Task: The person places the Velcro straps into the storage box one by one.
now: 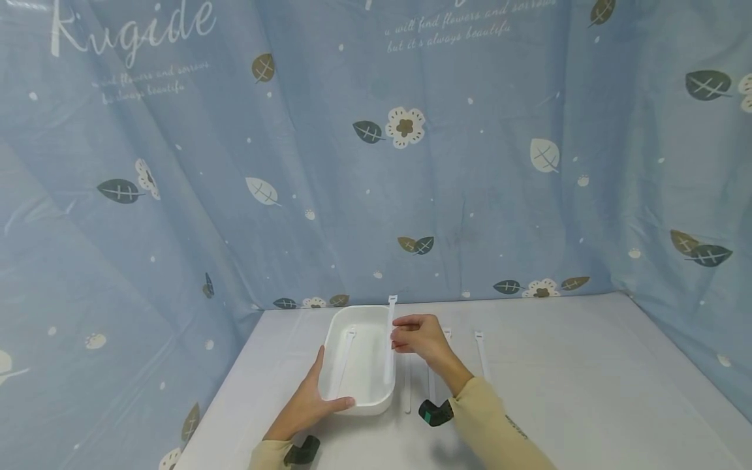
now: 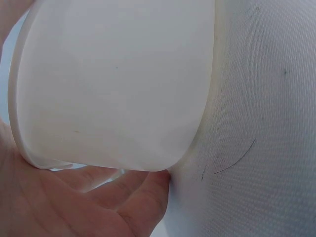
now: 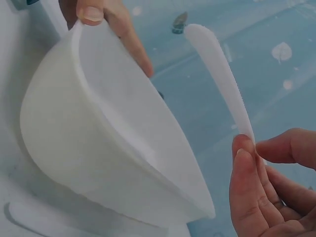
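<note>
A white plastic box with rounded corners stands on the table. My left hand grips its near-left corner, thumb over the rim and fingers along the outer side. In the right wrist view, my right hand pinches a white cable tie, a flat strap with a rounded end, between thumb and fingers. The head view shows that strap's slotted head upward, above the box's right side. Another white cable tie lies inside the box, at the left. The left wrist view shows mainly the box's outer wall.
More white cable ties lie right of the box: one close beside it, one partly behind the right hand, and one farther right. A white cloth covers the table. A blue patterned curtain hangs behind and at the sides.
</note>
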`<state>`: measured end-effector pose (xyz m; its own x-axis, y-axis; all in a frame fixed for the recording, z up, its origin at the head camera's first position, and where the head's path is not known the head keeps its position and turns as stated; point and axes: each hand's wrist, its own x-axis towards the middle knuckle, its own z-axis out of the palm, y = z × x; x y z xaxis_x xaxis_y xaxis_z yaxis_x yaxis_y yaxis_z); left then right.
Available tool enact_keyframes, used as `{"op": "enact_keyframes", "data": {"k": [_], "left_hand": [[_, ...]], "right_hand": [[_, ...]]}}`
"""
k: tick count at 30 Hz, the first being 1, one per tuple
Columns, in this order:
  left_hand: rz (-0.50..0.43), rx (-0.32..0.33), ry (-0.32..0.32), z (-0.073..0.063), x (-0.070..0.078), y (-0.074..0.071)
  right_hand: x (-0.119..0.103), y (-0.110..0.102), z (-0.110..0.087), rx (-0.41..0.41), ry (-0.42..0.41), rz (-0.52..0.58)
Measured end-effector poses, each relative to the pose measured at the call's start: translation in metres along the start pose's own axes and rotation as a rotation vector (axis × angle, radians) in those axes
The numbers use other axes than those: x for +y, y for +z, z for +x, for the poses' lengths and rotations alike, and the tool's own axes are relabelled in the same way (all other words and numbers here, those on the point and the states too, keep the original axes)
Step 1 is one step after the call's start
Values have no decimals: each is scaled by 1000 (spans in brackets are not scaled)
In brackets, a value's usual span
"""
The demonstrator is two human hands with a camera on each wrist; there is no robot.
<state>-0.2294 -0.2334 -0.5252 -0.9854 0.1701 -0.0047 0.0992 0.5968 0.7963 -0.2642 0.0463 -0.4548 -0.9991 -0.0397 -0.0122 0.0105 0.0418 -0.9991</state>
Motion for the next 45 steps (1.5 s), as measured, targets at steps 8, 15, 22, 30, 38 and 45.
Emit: {"op": "enact_keyframes", "data": {"k": [8,15,22,30,38,45], "left_hand": [[-9,-4,12,0,0,0],[-5,2,13,0,0,0],[-1,-1,-8,0,0,1],[4,-6,11,0,-2,0],[-26,-11,14,-2,1,-1],[-16,-9,18,-1,0,-1]], "right_hand": [[1,12,0,-22,-9,10],[3,21,2,-35,-8,10],[8,30,7,-40,4,-6],[13,40,9,-36,11,-26],[11,50,9,-58,5,-27],[12,58,11,-60,10,-49]]}}
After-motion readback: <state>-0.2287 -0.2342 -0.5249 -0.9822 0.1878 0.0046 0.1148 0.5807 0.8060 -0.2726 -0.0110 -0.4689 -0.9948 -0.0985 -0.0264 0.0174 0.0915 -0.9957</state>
